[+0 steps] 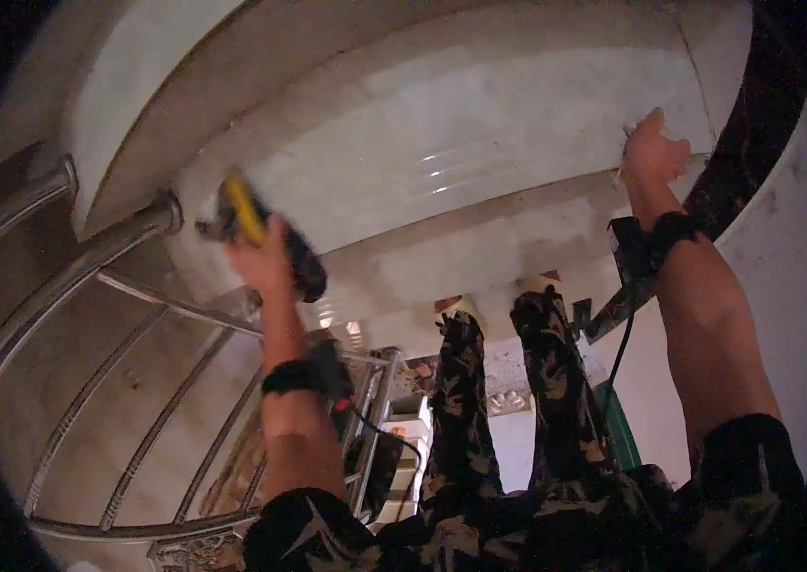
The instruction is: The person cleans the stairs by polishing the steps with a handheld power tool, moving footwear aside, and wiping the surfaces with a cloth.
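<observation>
My left hand [261, 259] is closed around a black-and-yellow hand tool [249, 212], held over the left part of a pale stone step. Motion blur smears the tool, so its exact kind is unclear. At the step's right end, near the dark border, my right hand [656, 157] is low against the stone with its fingers bent. A small whitish edge shows beside these fingers, but what they hold is hidden. The pale stair step [480, 133] curves across the view between both hands.
A curved metal railing [60, 296] with upright bars runs along the left. Dark stone trim [746, 143] borders the right wall. My camouflage-clad legs [465, 400] stand below. Black wrist straps carry small boxes with cables [625, 334]. Something green [623, 429] lies behind my legs.
</observation>
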A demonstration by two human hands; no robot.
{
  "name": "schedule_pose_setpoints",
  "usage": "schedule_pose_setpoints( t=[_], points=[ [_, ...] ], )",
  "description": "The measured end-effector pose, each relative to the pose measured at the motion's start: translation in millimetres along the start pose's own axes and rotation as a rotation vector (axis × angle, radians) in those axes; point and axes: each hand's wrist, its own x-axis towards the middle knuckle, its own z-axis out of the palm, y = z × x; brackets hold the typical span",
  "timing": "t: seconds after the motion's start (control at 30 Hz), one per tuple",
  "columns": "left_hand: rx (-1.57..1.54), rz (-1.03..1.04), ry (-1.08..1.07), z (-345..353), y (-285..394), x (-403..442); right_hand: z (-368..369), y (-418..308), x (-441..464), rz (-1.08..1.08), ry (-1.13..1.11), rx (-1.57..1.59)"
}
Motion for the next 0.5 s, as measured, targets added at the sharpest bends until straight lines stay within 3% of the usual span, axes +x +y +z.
schedule_pose_setpoints(
  t=[0.03,0.07,0.1,0.13,0.17,0.27,0.33,0.37,0.43,0.5],
  points=[
    [0.04,0.009,-0.121,12.9,41.1,-18.6,-4.1,-4.7,1.1,0.019,0.015,0.011],
    [0.146,0.107,0.071,32.5,86.1,-49.0,-8.9,-7.4,2.1,0.039,0.028,0.021],
    [0.292,0.266,0.03,49.6,127.7,-74.2,-10.7,-2.9,8.5,0.024,0.053,0.0],
    [0.247,0.402,0.026,52.6,156.0,-80.2,-0.1,-0.9,-0.4,0.009,0.031,-0.001],
    [0.2,0.445,-0.114,55.0,189.5,-100.5,-1.1,3.6,-0.5,-0.025,0.042,-0.037],
    [0.151,0.864,-0.471,76.5,252.2,-142.0,6.8,-0.3,0.0,-0.063,0.088,-0.019],
    [0.041,1.14,-0.225,112.8,252.5,-185.4,7.4,0.2,0.2,-0.055,0.078,-0.012],
    [0.041,1.142,-0.231,116.7,237.3,-197.2,6.5,2.2,-1.1,-0.052,0.066,-0.015],
    [-0.081,1.163,-0.476,111.1,211.1,-219.9,8.5,0.9,-0.5,-0.058,0.067,-0.033],
    [-0.243,0.984,-0.581,88.2,178.3,-204.4,12.5,-1.8,0.4,-0.069,0.07,-0.056]
  ],
)
